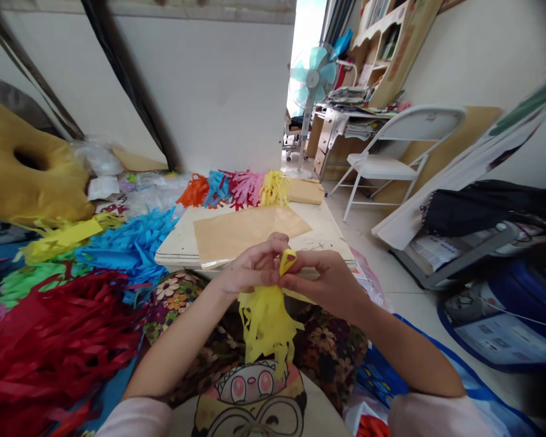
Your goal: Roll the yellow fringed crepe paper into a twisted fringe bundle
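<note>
Both my hands meet in front of my lap on a yellow paper tassel. My left hand pinches its top from the left. My right hand grips the same top from the right, where a small yellow loop sticks up between the fingers. The cut fringe hangs down over my floral-patterned lap. Just beyond my hands stands a low white table with a tan paper sheet on it.
Finished tassels in orange, blue, pink and yellow lie at the table's far edge. Piles of red, blue, green and yellow fringe paper fill the left. A white folding chair, a fan and a desk stand at the back right.
</note>
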Available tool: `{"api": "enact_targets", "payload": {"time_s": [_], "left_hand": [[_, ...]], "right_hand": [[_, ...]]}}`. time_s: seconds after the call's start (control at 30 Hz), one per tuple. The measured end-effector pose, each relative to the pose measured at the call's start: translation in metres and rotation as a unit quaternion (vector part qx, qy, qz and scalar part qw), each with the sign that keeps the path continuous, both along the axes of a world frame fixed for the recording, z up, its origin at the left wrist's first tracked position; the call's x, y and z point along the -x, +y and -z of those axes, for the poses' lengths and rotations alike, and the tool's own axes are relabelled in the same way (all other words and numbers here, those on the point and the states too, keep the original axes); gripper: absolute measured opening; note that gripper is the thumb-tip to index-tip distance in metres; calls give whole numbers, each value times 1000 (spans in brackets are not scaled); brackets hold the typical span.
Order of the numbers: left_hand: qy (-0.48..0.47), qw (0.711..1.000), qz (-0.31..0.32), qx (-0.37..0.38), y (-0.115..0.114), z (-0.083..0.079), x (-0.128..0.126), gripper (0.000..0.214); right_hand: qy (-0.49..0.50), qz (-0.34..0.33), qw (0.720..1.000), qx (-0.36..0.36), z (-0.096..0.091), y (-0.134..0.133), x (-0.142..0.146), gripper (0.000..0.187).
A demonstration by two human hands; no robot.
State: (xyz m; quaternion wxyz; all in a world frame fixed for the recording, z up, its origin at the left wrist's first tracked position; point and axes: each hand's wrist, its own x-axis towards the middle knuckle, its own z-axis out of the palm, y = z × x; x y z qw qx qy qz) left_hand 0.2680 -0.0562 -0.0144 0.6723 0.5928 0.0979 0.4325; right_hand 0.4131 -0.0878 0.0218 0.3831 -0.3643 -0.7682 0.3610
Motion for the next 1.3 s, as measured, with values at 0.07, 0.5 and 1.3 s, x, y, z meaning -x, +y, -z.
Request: {"api": "enact_targets", "payload": {"time_s": [0.07, 0.5, 1.3], "left_hand": [[13, 1000, -10, 3, 0, -1, 3, 24], [431, 899, 51, -63, 4, -31, 26, 17], [492, 835, -84, -230, -16, -4, 32, 17]], "right_hand": [[-19, 4, 1000, -2, 3, 1, 0, 16], [-423, -55, 895, -129, -5, 2, -13, 16], [-487, -193, 851, -50, 23, 31, 8, 10]]}}
